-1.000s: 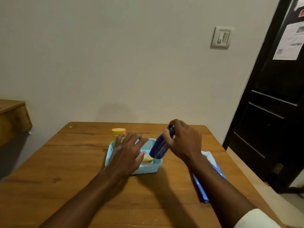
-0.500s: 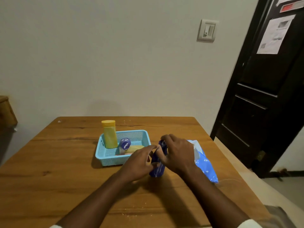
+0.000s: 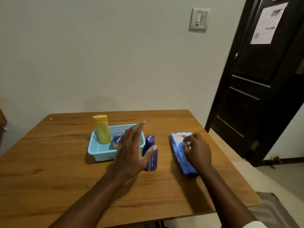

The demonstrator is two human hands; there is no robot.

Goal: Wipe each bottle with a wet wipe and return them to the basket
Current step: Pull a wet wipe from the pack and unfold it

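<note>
A dark blue bottle [image 3: 150, 155] stands upright on the wooden table [image 3: 49, 170], just right of the light blue basket [image 3: 98, 150]. My left hand [image 3: 131, 150] hovers with straight fingers beside the bottle, its thumb at the bottle's shoulder. In the basket stand a tall yellow bottle [image 3: 102, 129] and a small bottle with a blue cap [image 3: 117, 139]; my left hand hides part of the basket. My right hand [image 3: 197, 150] rests on the blue wet-wipe pack [image 3: 178, 148], fingers curled at its white opening flap.
The table's right edge runs close to the wipe pack. A dark door [image 3: 256, 79] stands to the right, a wall with a light switch [image 3: 199, 19] behind the table.
Both hands have let go of the blue bottle, which now stands on the table. My right hand has moved right onto the wipe pack. My left hand has opened beside the bottle.
</note>
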